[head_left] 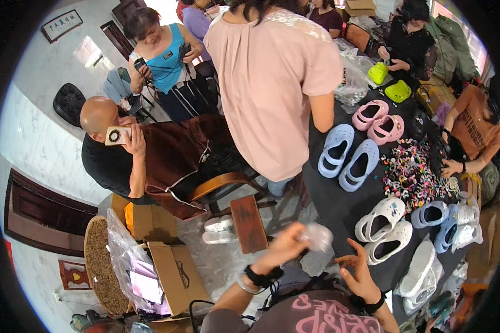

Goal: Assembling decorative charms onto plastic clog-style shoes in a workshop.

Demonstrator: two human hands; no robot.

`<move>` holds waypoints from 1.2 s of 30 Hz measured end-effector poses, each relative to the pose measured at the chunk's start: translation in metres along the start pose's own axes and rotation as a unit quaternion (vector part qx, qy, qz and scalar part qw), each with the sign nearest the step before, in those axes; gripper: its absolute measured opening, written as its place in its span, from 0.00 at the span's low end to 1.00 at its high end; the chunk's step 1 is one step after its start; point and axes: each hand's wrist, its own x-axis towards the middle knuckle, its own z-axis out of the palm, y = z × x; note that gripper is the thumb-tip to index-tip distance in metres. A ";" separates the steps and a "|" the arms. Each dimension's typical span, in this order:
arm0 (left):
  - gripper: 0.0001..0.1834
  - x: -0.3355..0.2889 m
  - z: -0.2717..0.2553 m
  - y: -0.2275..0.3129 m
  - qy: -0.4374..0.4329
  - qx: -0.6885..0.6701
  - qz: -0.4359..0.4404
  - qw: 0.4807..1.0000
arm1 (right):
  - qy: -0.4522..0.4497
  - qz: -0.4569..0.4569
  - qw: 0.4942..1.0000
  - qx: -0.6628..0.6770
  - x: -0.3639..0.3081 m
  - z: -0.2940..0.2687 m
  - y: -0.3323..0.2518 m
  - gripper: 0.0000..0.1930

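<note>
My left hand [288,244] is closed on a small clear plastic bundle [318,237], blurred, perhaps a crumpled bag. A black band and a pale bangle circle that wrist. Beside the dark table, my right hand [359,273] is raised with its fingers apart and holds nothing. Nearest to it on the table are white clogs [395,244], one with small charms on its top. Toward the front edge, more white shoes [419,272] lie partly in clear plastic.
Blue clogs [358,166], pink clogs [391,129] and a pile of colourful charms [408,172] are on the table. An open carton [178,272] stands at left, near a wooden stool [249,223]. A person in a pink top [272,94] stands ahead; others sit around.
</note>
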 end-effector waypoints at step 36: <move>0.16 -0.292 -0.223 -0.134 0.696 -0.141 -0.154 0.687 | -0.175 0.183 0.963 -0.090 0.012 -0.009 0.092 0.21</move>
